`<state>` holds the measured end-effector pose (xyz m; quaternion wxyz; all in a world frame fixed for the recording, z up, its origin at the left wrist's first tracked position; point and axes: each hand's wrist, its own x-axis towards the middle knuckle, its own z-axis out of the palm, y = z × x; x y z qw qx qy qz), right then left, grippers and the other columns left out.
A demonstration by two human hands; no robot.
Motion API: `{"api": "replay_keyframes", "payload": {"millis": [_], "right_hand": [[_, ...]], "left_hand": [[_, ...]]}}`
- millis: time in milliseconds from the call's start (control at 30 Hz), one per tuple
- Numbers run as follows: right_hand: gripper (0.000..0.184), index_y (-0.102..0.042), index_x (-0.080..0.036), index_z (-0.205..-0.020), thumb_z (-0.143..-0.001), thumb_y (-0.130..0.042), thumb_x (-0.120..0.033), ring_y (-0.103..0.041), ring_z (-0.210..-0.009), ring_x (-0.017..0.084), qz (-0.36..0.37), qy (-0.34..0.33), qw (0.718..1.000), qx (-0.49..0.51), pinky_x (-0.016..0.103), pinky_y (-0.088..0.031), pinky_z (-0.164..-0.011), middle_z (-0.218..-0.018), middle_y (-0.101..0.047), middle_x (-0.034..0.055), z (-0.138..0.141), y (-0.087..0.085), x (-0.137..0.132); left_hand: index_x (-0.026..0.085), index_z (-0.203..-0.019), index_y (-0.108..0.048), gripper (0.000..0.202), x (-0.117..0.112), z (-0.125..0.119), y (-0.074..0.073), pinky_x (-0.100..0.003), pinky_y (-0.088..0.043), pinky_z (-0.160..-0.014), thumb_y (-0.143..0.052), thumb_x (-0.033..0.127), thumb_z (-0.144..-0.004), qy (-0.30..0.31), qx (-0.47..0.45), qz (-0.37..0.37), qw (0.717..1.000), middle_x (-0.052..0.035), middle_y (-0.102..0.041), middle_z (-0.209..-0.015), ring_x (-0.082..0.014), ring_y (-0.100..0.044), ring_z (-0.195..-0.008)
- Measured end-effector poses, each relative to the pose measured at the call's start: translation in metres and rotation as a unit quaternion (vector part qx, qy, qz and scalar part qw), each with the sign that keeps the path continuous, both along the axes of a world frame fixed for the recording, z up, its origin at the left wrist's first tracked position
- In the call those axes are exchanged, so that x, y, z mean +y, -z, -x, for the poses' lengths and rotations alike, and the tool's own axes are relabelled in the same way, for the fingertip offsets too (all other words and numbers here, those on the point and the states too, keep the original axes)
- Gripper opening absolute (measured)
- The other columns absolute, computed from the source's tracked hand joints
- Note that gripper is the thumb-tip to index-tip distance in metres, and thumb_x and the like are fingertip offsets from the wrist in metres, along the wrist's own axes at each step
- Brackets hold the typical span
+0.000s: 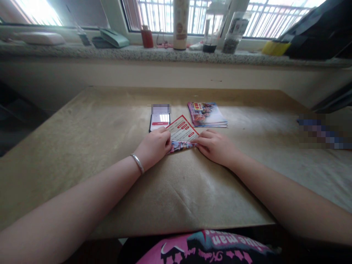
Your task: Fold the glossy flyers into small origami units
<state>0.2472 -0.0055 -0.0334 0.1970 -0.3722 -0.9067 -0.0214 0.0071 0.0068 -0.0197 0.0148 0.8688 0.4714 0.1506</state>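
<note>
The tan table [110, 205] bears a leaflet stack [208, 114], seemingly unfolded; nearer lies one leaflet [180, 132], its near edge turned over, its far part apparently unfolded; the left hand [157, 143], curled nearly closed, grips one end; the right hand [214, 146], fingertips pinched, holds the other.

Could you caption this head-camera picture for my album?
Left hand and right hand hold a partly folded leaflet on a table, near a phone and stacked prints.
</note>
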Motion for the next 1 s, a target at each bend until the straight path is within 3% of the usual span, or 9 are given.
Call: {"api": "replay_keyframes", "payload": {"millis": [300, 433, 600, 767, 1000], "right_hand": [[0.025, -0.072, -0.019, -0.103, -0.089, -0.051, -0.018, -0.059, -0.087, 0.02, -0.008, -0.022, 1.0, -0.02, 0.031, -0.049, -0.078, -0.094, -0.069, 0.0071, 0.001, 0.0, -0.001], [0.024, -0.072, -0.018, -0.101, -0.089, -0.051, -0.017, -0.059, -0.088, 0.02, -0.01, -0.025, 0.999, -0.02, 0.031, -0.049, -0.079, -0.094, -0.069, 0.0073, 0.001, -0.001, 0.0], [0.025, -0.072, -0.019, -0.102, -0.089, -0.051, -0.017, -0.059, -0.087, 0.02, -0.001, -0.021, 0.999, -0.03, 0.032, -0.049, -0.078, -0.094, -0.069, 0.0074, 0.0, -0.003, -0.002], [0.025, -0.073, -0.018, -0.102, -0.089, -0.051, -0.018, -0.06, -0.087, 0.021, -0.009, -0.007, 0.999, -0.037, 0.032, -0.05, -0.077, -0.093, -0.069, 0.0076, -0.001, -0.004, -0.003], [0.025, -0.072, -0.018, -0.103, -0.089, -0.051, -0.018, -0.06, -0.089, 0.02, -0.006, -0.009, 0.999, -0.03, 0.032, -0.049, -0.079, -0.093, -0.068, 0.0083, -0.002, -0.002, -0.001]], "left_hand": [[0.014, -0.078, -0.059, 0.003, 0.002, 0.003, 0.004, -0.027, -0.046, -0.069, -0.058, 0.015, -0.08, 0.002, -0.033, -0.007, 0.999, -0.0046, -0.057, -0.085, -0.0151, -0.053, -0.075], [0.014, -0.081, -0.066, 0.019, -0.001, 0.011, 0.0, -0.028, -0.049, -0.073, -0.052, 0.025, -0.088, 0.102, -0.041, -0.01, 0.994, -0.0063, -0.059, -0.09, -0.0148, -0.056, -0.078], [0.018, -0.099, -0.068, 0.022, -0.003, 0.019, -0.004, -0.031, -0.051, -0.078, -0.054, 0.03, -0.088, 0.19, 0.032, -0.034, 0.981, -0.0065, -0.063, -0.096, -0.0186, -0.059, -0.086], [0.017, -0.1, -0.069, 0.026, -0.002, 0.014, 0.003, -0.032, -0.052, -0.079, -0.045, 0.026, -0.093, 0.191, 0.059, -0.1, 0.975, -0.0077, -0.065, -0.095, -0.019, -0.061, -0.088], [0.015, -0.102, -0.068, 0.026, -0.008, 0.009, 0.0, -0.036, -0.053, -0.082, -0.046, 0.025, -0.093, 0.173, 0.082, -0.117, 0.975, -0.0092, -0.066, -0.094, -0.0215, -0.061, -0.091]]}}
